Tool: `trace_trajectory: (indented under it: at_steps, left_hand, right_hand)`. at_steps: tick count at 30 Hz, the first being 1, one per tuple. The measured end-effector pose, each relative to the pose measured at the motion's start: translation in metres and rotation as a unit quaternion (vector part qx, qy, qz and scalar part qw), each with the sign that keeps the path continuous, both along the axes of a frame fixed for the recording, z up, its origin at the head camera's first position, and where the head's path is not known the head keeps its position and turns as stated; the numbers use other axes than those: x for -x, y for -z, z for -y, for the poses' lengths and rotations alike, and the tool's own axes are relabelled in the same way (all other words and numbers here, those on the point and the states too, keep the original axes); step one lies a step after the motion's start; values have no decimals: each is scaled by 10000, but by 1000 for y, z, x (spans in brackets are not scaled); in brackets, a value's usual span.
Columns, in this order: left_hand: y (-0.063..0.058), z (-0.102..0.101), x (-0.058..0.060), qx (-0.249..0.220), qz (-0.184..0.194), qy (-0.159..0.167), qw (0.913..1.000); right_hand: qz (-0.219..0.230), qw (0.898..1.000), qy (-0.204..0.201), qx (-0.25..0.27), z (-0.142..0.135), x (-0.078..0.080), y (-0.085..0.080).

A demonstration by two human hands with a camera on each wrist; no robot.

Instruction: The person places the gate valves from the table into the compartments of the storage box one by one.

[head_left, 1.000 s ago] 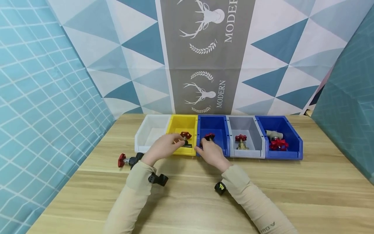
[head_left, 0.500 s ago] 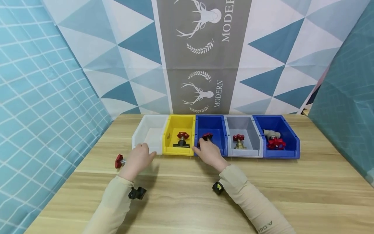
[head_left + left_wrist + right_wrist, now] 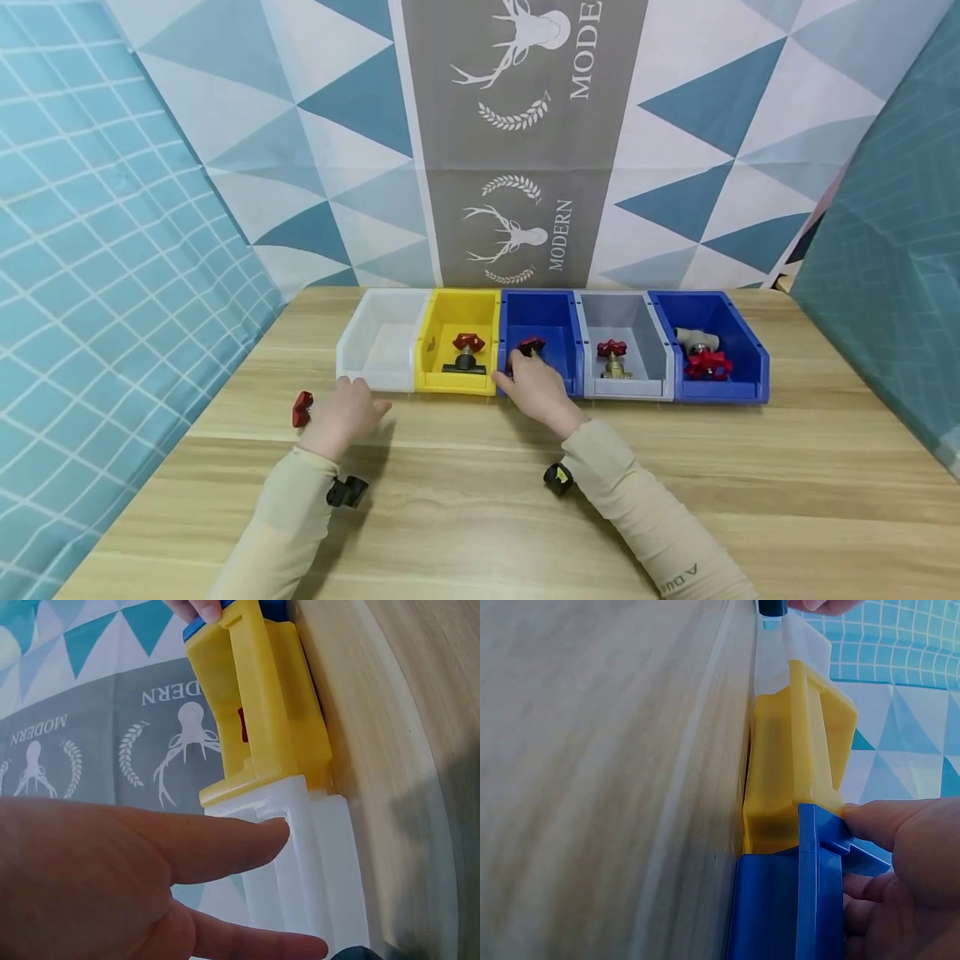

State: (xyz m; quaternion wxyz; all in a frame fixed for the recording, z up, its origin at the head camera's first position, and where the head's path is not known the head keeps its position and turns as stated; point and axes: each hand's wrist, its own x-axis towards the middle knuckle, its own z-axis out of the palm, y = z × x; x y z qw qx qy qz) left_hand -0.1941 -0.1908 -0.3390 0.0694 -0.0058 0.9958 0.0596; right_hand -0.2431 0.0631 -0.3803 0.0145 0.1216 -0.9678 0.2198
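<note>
My left hand [image 3: 343,417] is at the table in front of the white bin [image 3: 375,379], over a black valve [image 3: 357,953] whose red handwheel [image 3: 302,409] sticks out to its left. Thumb and finger are spread apart in the left wrist view, the finger's tip right at the black body. My right hand [image 3: 537,390] reaches into the middle blue bin [image 3: 543,308], thumb at the rim beside the yellow bin [image 3: 457,382], other fingers curled behind the front wall. A red-handled valve [image 3: 531,343] stands there; I cannot tell whether the fingers grip its hidden lower part.
A black valve with a red handwheel [image 3: 468,343] sits in the yellow bin. The grey bin [image 3: 626,387] holds a brass valve [image 3: 613,364]. In the right-hand blue bin [image 3: 723,392] lies a pale valve [image 3: 697,342] with a red wheel. Patterned sheets [image 3: 517,125] stand behind.
My left hand has left the valve in the yellow bin and moved left and nearer to the valve on the table. My right hand stays at the middle blue bin.
</note>
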Motion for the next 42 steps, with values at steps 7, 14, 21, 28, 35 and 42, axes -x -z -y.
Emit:
trace_trajectory:
  at_steps: [7, 14, 21, 28, 35, 42]
  left_hand:
    - [1, 6, 1, 1, -100, -312, 9995]
    - [3, 16, 5, -351, 46, -412, 9985]
    - [8, 23, 9, -339, 207, -250, 9989]
    - [14, 30, 13, -309, 336, 19, 9990]
    - [16, 36, 16, -130, 369, -33, 9992]
    - [19, 38, 18, -191, 323, -258, 9990]
  right_hand:
    - [6, 10000, 2, 9, 0, 0, 0]
    - [-22, 10000, 12, 40, 0, 0, -1]
    - [-33, 10000, -17, 73, 0, -1, 0]
    - [-21, 10000, -22, 50, 1, -1, 0]
    - [-25, 10000, 19, 42, 1, -1, -2]
    - [-48, 10000, -11, 54, 0, -2, -1]
